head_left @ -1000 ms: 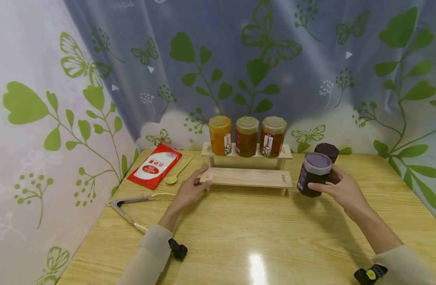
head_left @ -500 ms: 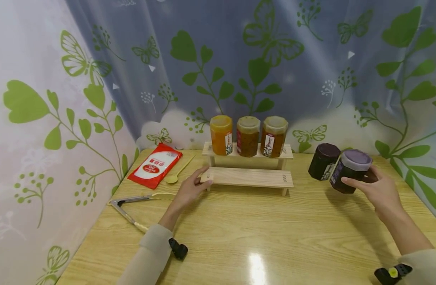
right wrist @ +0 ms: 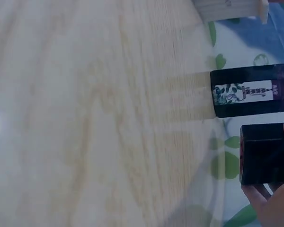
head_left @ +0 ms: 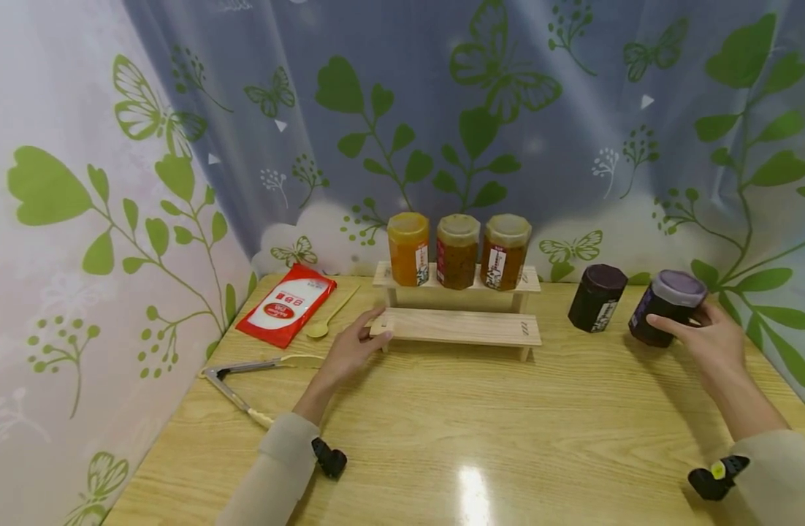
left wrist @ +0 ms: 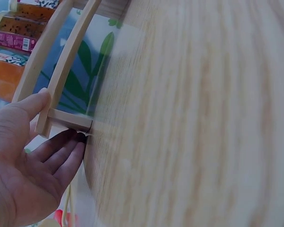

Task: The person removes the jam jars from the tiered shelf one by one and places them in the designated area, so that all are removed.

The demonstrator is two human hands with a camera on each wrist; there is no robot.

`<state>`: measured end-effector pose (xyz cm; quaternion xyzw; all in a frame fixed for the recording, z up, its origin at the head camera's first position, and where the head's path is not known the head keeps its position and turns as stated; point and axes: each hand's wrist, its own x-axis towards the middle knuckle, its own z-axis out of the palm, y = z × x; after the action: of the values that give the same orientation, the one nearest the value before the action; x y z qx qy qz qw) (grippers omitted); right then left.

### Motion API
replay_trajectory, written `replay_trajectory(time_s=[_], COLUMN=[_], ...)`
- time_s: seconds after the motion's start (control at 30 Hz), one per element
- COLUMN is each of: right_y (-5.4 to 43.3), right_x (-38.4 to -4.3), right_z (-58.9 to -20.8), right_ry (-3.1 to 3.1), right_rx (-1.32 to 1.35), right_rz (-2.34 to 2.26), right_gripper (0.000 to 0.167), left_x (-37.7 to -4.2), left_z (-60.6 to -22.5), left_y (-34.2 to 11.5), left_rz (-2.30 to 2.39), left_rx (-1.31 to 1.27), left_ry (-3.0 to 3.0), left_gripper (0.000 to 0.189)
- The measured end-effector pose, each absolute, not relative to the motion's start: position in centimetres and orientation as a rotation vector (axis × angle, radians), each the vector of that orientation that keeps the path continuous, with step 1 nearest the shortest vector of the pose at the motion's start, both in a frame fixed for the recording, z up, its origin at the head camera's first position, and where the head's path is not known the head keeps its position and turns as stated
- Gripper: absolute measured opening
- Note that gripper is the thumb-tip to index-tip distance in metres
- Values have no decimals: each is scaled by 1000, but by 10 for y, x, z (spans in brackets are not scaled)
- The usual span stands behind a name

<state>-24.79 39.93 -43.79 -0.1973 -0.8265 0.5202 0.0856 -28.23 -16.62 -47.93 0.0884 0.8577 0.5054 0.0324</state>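
Behind the front shelf, three jars stand on a rear shelf, two jars further right.

The rack is smooth, matt wood — the tabletop glossy wood-grain, the held jar glassy.

Left forearm sleeved, reaching forward and inward; wrist bare. Left hand in a pinching grip, thumb opposing bent fingers. Right forearm sleeved, likewise angled inward; wrist bare. Right hand curled in a grip, thumb extended inward. Hands well apart.
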Motion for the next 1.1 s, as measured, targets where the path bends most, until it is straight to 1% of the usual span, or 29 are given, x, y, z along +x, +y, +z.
replay_trajectory(time_s=[0.17,0.37,1.1], right_y=[402,405,411], right_x=[-261,-271,-282], right_z=[-445,-452,-462], right_ry=[-2428,-2399,-2421], right_rx=[-648,-673,-712], right_rz=[1546,1535,1506], right_gripper=[101,98,97], left_x=[-282,-283,-283], left_z=[-480,-481,-481], left_y=[-168,-168,-168], left_rz=[1572,1567,1569], left_rx=[277,259,260], left_ry=[2629,2619,2632], left_gripper=[62,62,61])
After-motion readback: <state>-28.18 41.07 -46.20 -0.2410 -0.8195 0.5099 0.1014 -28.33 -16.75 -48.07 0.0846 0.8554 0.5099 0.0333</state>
